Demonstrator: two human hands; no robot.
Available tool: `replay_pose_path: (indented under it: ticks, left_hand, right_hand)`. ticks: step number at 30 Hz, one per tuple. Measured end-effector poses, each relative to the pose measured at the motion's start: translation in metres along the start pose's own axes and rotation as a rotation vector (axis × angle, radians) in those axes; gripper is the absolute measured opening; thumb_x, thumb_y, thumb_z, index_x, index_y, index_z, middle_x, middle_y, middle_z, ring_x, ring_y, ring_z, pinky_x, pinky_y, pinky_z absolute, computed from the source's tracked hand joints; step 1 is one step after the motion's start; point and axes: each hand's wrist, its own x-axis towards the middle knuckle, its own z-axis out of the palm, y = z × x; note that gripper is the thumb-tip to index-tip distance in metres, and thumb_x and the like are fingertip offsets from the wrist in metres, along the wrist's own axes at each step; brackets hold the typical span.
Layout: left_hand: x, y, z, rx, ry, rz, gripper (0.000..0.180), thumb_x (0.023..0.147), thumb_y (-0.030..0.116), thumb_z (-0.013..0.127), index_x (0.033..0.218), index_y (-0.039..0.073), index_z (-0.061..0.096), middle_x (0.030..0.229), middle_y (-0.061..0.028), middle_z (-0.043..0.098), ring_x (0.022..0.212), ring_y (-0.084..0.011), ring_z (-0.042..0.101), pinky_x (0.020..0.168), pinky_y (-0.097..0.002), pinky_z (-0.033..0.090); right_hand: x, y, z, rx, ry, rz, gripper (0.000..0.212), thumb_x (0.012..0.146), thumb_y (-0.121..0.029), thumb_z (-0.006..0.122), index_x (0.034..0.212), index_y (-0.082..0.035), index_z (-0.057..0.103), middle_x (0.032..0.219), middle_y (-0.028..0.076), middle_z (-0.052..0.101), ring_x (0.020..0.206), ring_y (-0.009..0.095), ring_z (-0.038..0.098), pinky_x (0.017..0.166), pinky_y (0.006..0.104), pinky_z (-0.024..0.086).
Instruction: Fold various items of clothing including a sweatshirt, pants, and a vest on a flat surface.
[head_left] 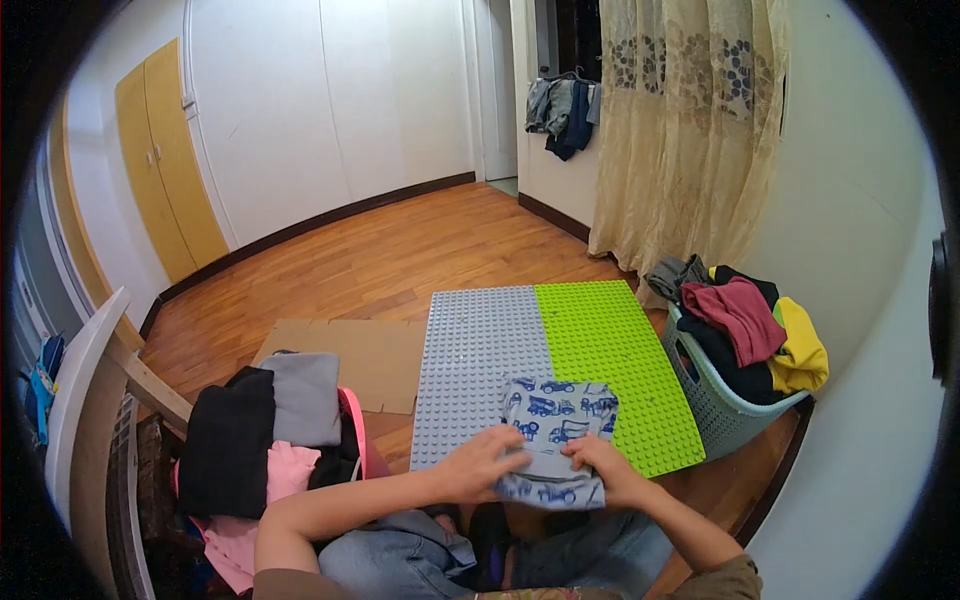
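**My right hand (605, 468) pinches a folded garment (548, 430); my left hand (485, 465) lies on its opposite edge**

Head view. Clock bearings are taken from the garment.

Grip: my right hand is at 4 o'clock, thumb pressed on top of the cloth and the other fingers partly hidden at the edge. My left hand is at 8 o'clock, fingers slightly parted and touching the fabric; I cannot tell whether it closes underneath.

Garment: grey with blue vehicle prints, folded into a compact shape with a plain grey section in the middle. It is over the near part of two adjoining studded boards, its lower flap reaching past their near edge. I cannot tell whether it rests on them or is lifted slightly.

Surroundings: the grey board (470, 345) extends toward 11 o'clock, the green board (620, 345) toward 1 o'clock. At 3 o'clock stands a pale teal basket (735, 425), heaped with dark clothes, a red garment (738, 315) and a yellow garment (802, 345). At 9 o'clock a pink basket (364, 440) carries a black garment (228, 445), a grey garment (308, 395) and pink cloth (290, 472). Flat cardboard (365, 355) lies on the wooden floor (380, 260) at 10 o'clock. A cream curtain (690, 170) hangs at 1 o'clock.
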Motion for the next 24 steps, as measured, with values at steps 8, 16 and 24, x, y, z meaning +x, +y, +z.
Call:
replay_pose_path:
  ticks: [8, 16, 24]
  left_hand:
    - [-0.005, 0.004, 0.024, 0.129, -0.026, 0.208, 0.052, 0.06, 0.001, 0.063, 0.11, 0.009, 0.052, 0.128, -0.0173, 0.042, 0.123, -0.0331, 0.039, 0.102, -0.0443, 0.033]
    - [0.033, 0.015, -0.002, -0.608, 0.084, -0.464, 0.028, 0.08, 0.012, 0.058, 0.106, 0.003, 0.057, 0.092, -0.0107, 0.064, 0.084, -0.024, 0.061, 0.076, -0.0328, 0.048]
    - [0.059, -0.043, 0.033, -0.78, -0.046, -1.132, 0.037, 0.078, 0.027, 0.059, 0.094, -0.006, 0.06, 0.084, -0.0145, 0.064, 0.075, -0.0204, 0.061, 0.067, -0.0319, 0.047]
  right_hand:
    - [-0.03, -0.014, 0.015, -0.554, 0.014, -0.153, 0.041, 0.071, -0.015, 0.058, 0.111, -0.007, 0.054, 0.124, 0.01, 0.05, 0.114, 0.029, 0.047, 0.096, 0.0411, 0.038]
    - [-0.004, -0.023, -0.013, 0.118, 0.187, 0.325, 0.028, 0.078, -0.021, 0.06, 0.099, -0.002, 0.061, 0.095, 0.013, 0.063, 0.089, 0.031, 0.06, 0.078, 0.0355, 0.048]
    - [0.048, 0.012, -0.02, -0.194, 0.175, 0.893, 0.052, 0.069, -0.045, 0.063, 0.093, 0.001, 0.063, 0.09, 0.019, 0.063, 0.085, 0.033, 0.061, 0.077, 0.042, 0.047]
